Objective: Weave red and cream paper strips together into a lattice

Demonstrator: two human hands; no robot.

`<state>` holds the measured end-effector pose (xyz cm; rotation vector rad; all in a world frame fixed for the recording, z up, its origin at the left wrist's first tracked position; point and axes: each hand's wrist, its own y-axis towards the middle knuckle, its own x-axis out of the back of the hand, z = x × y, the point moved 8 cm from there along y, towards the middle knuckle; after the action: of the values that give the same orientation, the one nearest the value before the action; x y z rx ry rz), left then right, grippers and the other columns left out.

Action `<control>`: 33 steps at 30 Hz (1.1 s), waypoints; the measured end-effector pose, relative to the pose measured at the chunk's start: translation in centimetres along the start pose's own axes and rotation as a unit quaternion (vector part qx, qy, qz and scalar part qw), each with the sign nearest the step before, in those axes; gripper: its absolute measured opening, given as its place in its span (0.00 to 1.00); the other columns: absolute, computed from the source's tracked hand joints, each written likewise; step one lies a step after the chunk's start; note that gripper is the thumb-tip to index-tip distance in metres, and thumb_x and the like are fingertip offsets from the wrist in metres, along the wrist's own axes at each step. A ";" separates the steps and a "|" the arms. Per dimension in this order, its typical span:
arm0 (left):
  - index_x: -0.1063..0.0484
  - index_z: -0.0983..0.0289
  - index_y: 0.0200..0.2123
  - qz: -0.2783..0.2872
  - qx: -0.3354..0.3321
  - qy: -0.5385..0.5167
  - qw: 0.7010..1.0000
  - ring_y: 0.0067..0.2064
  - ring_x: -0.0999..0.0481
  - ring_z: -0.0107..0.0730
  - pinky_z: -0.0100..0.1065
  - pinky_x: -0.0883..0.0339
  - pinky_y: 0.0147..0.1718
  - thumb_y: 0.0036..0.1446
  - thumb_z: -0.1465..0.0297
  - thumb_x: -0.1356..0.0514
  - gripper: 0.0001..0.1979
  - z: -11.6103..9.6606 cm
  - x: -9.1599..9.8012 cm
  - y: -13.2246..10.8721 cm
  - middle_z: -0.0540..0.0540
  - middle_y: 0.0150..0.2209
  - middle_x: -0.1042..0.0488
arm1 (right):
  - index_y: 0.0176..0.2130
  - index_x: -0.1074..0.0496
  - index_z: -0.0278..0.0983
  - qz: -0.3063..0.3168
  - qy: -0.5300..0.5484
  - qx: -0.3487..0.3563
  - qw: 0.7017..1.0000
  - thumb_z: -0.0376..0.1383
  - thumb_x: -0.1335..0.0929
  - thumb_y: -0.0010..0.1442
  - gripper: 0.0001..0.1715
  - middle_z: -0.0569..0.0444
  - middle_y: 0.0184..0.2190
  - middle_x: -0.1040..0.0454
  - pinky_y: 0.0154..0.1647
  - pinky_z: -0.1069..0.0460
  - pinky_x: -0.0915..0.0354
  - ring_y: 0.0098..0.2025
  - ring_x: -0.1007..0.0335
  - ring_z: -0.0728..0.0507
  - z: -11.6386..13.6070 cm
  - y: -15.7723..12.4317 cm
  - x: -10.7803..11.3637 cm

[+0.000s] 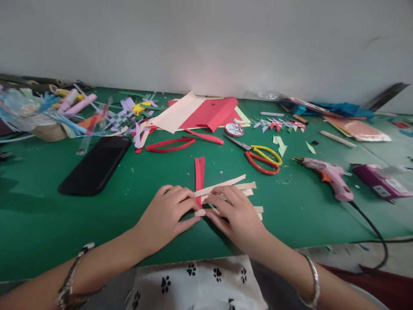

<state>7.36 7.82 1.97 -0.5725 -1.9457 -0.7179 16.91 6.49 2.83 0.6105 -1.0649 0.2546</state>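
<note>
Two red paper strips (199, 174) stand nearly upright in the view, side by side, and cross several cream paper strips (247, 186) that run off to the right. At the left ends of the cream strips, my left hand (172, 208) has thumb and fingertips closed on the crossing. My right hand (234, 213) lies over the cream strips, its thumb and fingers bent and gripping them just right of the red ones. Both hands partly hide how the strips interlace. Beyond them are scissors (261, 158) with one yellow and one red handle, and a red paper loop (170, 145).
A black phone (96, 165) lies on the green table (155, 172) at left. To the right are a pink glue gun (329, 174) with a trailing cord and a purple power strip (382, 181). Red paper sheets (213, 114) and scraps line the back by the wall.
</note>
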 end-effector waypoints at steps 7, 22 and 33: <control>0.31 0.62 0.29 -0.009 -0.009 -0.001 1.000 0.35 0.31 0.31 0.34 0.47 0.36 0.54 0.70 0.43 0.03 -0.1 0.1 -0.1 0.48 0.33 0.28 | 0.36 0.30 0.37 0.057 -0.035 -0.060 0.996 0.31 0.36 0.55 0.07 0.52 0.35 0.29 0.36 0.50 0.38 0.36 0.36 0.44 -1.4 0.3 -0.4; 0.32 0.63 0.31 0.028 -0.029 0.032 0.999 0.36 0.30 0.34 0.36 0.45 0.35 0.56 0.70 0.46 0.05 -0.5 -0.3 0.1 0.52 0.33 0.28 | 0.33 0.29 0.35 0.085 -0.122 -0.064 0.987 0.26 0.36 0.54 0.08 0.53 0.29 0.27 0.30 0.52 0.44 0.32 0.34 0.44 -1.2 0.6 -0.1; 0.33 0.64 0.28 -0.028 -0.036 0.014 0.999 0.36 0.31 0.34 0.34 0.42 0.34 0.54 0.72 0.44 0.04 -0.6 0.3 0.0 0.52 0.35 0.30 | 0.28 0.35 0.34 0.061 -0.175 0.072 0.980 0.30 0.40 0.59 0.09 0.53 0.25 0.30 0.36 0.50 0.44 0.29 0.35 0.45 0.3 1.0 -0.7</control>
<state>7.64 7.42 2.46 -0.5492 -1.9222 -0.8295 15.92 7.17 2.63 0.7386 -1.4354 0.3425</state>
